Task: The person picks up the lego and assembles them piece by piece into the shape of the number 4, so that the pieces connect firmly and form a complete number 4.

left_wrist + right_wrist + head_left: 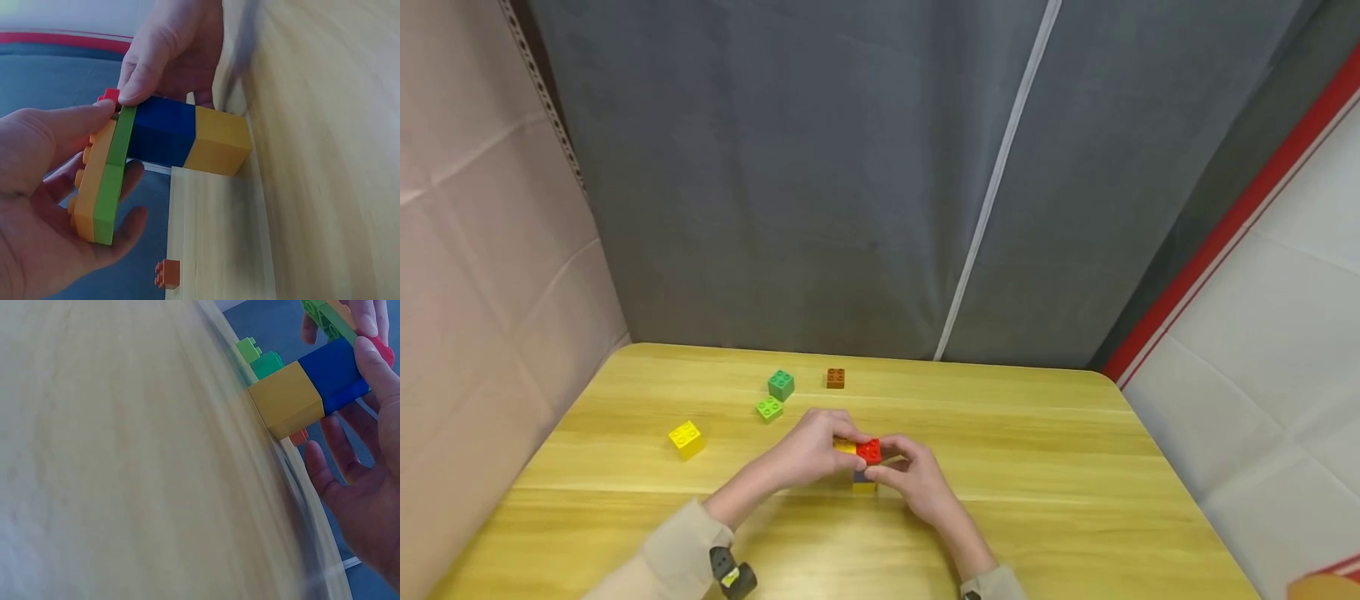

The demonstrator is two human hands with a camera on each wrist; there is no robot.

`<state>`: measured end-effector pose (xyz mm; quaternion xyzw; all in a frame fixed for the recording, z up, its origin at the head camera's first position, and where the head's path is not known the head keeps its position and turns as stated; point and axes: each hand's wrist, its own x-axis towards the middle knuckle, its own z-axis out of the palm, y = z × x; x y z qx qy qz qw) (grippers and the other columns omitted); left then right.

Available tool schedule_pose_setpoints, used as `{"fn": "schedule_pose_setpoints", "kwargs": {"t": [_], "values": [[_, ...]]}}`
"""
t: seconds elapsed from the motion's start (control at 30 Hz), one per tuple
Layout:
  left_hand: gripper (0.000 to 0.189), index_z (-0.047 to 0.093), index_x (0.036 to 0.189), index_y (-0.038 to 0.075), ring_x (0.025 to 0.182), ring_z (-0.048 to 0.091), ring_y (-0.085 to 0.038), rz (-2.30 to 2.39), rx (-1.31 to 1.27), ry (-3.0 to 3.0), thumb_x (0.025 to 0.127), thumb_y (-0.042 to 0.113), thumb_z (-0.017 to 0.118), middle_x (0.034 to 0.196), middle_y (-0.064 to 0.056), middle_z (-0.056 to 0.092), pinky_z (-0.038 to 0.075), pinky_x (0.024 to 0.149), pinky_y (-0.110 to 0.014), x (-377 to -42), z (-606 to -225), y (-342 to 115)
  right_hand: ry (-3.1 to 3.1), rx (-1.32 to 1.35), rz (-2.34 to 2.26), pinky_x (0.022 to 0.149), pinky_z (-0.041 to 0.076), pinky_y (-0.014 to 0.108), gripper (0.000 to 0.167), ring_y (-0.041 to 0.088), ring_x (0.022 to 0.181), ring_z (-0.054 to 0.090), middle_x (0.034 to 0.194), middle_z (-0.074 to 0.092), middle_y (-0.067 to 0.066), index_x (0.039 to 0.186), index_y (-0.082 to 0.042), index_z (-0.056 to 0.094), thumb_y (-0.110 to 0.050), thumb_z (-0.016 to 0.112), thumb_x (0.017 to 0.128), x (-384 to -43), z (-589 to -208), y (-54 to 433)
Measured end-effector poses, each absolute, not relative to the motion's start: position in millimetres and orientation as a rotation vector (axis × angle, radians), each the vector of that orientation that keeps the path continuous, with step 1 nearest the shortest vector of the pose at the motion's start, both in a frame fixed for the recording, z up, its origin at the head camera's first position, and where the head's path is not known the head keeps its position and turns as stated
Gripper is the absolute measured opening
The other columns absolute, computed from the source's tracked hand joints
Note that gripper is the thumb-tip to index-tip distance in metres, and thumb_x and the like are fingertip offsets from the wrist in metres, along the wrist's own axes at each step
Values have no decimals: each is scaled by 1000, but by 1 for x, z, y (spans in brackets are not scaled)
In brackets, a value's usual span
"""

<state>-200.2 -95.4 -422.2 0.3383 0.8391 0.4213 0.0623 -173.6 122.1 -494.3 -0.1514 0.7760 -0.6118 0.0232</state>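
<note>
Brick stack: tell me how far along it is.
Looks done: blue block on yellow base, green layer and orange layer above. In hand: left hand grips those layers by the red brick; right hand holds the blue block. Possibly left: loose yellow brick, lime brick, green brick and brown brick, all lying unattached.

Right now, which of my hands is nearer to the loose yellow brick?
Left. Your left hand grips the stack on the side toward the loose yellow brick; your right hand is farther off, on the stack's opposite side.

Brick stack point(172, 132) on table point(1060, 450), loose bricks point(781, 386) behind and left.
</note>
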Motion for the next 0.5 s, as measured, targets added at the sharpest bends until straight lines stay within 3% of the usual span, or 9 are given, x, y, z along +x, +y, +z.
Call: {"fn": "schedule_pose_setpoints", "kwargs": {"t": [0.5], "values": [[25,81,107,9,85,64,-16,1455,806,2434,82,11,87,91,4,73,56,72,-29,-204,-427,-94,2377,-453,-1895,81,57,30,31,22,90,71,112,69,14,120,-5,71,-13,79,92,-172,-494,122]]}}
